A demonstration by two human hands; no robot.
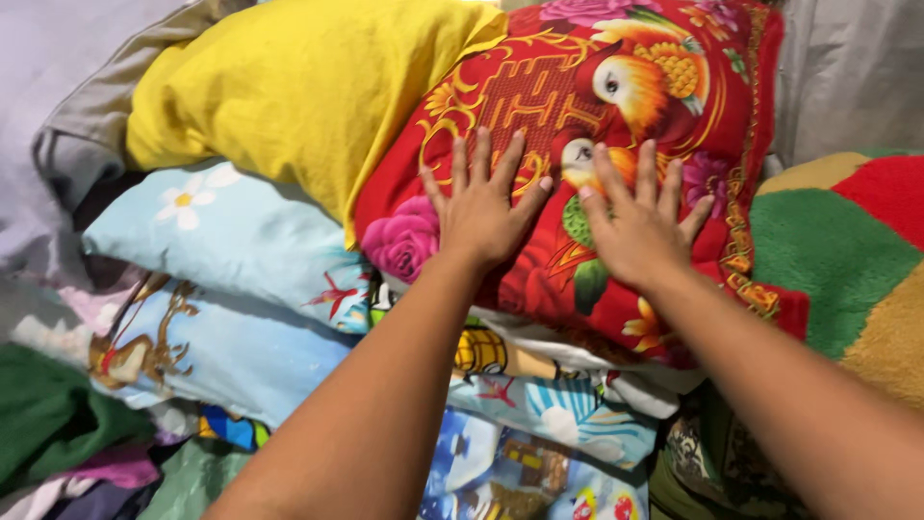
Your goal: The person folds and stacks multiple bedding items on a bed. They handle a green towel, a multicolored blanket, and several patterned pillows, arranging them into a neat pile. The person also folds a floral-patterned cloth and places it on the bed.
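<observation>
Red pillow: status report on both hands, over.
Left hand and right hand flat, open, on red pillow. Pillow tops the stack. Yellow pillow beside it; nothing in the way.

Pillows piled high — not much room

The yellow pillow blocks the left, the fuzzy blanket blocks the right — only the red pillow top is open.

backdrop: grey cloth upper right | left: grey fabric | light: warm, even
</observation>
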